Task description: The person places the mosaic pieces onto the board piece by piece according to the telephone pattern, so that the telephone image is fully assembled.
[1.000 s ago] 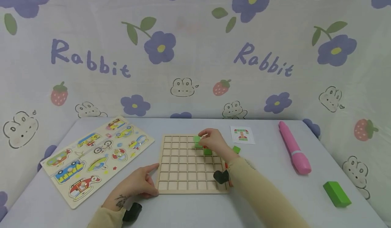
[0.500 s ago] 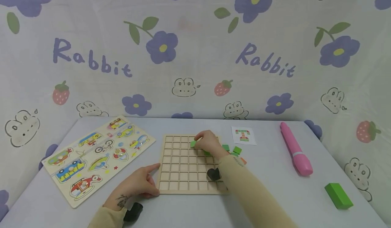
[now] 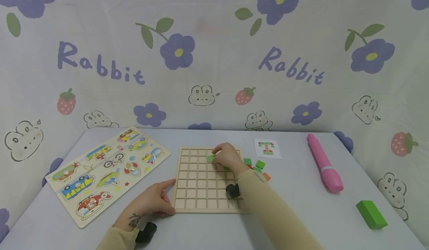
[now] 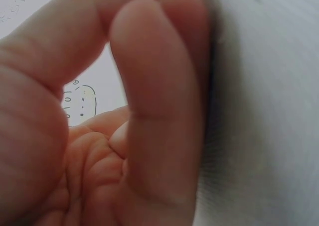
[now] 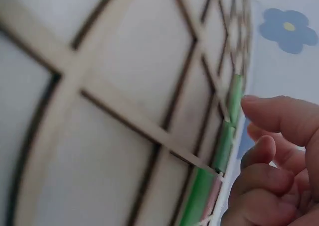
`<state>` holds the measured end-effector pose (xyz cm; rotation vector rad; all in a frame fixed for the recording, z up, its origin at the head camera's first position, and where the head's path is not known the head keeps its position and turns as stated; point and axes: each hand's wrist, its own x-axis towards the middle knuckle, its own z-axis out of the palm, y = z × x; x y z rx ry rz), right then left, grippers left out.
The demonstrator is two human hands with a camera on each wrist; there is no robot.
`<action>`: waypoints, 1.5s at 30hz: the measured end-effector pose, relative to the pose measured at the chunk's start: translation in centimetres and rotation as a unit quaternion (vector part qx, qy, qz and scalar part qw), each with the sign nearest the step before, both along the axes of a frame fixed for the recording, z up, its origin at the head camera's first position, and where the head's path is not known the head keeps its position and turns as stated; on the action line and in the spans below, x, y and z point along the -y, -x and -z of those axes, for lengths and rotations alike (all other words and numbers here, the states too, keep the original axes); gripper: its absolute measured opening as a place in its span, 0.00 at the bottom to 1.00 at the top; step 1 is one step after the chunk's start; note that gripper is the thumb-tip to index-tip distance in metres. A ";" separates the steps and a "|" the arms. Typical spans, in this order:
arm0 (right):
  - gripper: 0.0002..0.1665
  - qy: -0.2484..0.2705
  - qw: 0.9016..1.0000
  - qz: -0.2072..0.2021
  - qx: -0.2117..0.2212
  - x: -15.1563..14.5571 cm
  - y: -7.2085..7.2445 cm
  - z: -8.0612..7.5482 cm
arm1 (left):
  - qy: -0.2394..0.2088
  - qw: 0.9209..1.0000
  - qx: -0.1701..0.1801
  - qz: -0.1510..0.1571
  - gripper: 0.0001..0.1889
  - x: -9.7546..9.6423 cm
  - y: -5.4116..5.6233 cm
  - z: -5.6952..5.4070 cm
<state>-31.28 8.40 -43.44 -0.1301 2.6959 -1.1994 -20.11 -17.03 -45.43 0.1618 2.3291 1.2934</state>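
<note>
A square wooden grid board lies in the middle of the table. My left hand rests at its near left corner, index finger against the left edge and thumb at the corner. My right hand reaches over the back of the board. Its fingertips are right at a green square tile, which lies flat in a cell. In the right wrist view, more green tiles and a reddish one sit in the grid beside the fingers. The right hand hides part of this row in the head view.
Loose green tiles and an orange one lie right of the board. Behind them is a pattern card. A vehicle puzzle board fills the left side. A pink pen-shaped object and a green block lie at the right.
My right hand has moved left and slightly toward me, and the green tile at its fingertips now lies flat in a cell. Loose tiles right of the board came into view. The left hand stays put.
</note>
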 end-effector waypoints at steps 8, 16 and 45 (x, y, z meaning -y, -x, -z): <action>0.23 0.191 0.981 -0.006 0.021 -3.2 -1.5 -1.6 | -0.010 1.000 -0.004 0.007 0.50 0.1 0.0 0.0; 0.25 0.213 0.977 -0.001 0.030 -8.2 -5.4 -1.8 | -0.009 1.000 -0.003 0.003 0.51 0.4 -0.1 0.1; 0.23 0.046 0.995 0.034 0.077 -15.2 -12.1 2.3 | 0.000 1.000 0.002 -0.001 0.51 -0.1 0.0 0.2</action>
